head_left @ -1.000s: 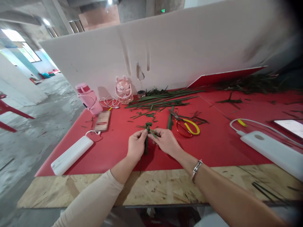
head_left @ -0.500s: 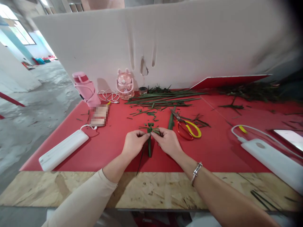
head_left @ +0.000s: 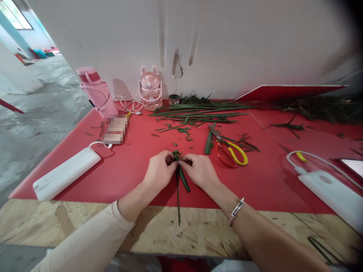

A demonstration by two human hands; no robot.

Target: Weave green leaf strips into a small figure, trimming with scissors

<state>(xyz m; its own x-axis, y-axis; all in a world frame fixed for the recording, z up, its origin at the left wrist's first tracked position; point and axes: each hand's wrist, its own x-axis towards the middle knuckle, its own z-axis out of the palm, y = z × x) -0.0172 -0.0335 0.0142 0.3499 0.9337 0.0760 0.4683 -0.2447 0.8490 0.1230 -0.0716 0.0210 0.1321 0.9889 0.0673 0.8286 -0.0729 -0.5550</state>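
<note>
Between my two hands is a small bundle of folded green leaf strips (head_left: 184,180), with a wide strip and a long thin one hanging down toward me. My left hand (head_left: 160,170) is closed, thumb and fingers pinching the bundle from the left. From the right, my right hand (head_left: 200,170) pinches the same bundle, its fingertips almost touching the left ones. The fingers hide part of the knot or fold. Right of my right hand lie scissors (head_left: 231,151) with yellow and red handles, partly over a wide green leaf piece (head_left: 209,141).
Long green strips (head_left: 198,113) and scraps lie at the back of the red tabletop (head_left: 127,177). A pink bottle (head_left: 98,94) and a clear pink jug (head_left: 150,90) stand back left. White power banks (head_left: 68,172) lie at both sides, cables attached. A white panel (head_left: 227,45) rises behind.
The wide strip has swung from straight down to slanting right. The thin strip now hangs straight down and reaches over the wooden edge. My view has tilted down slightly.
</note>
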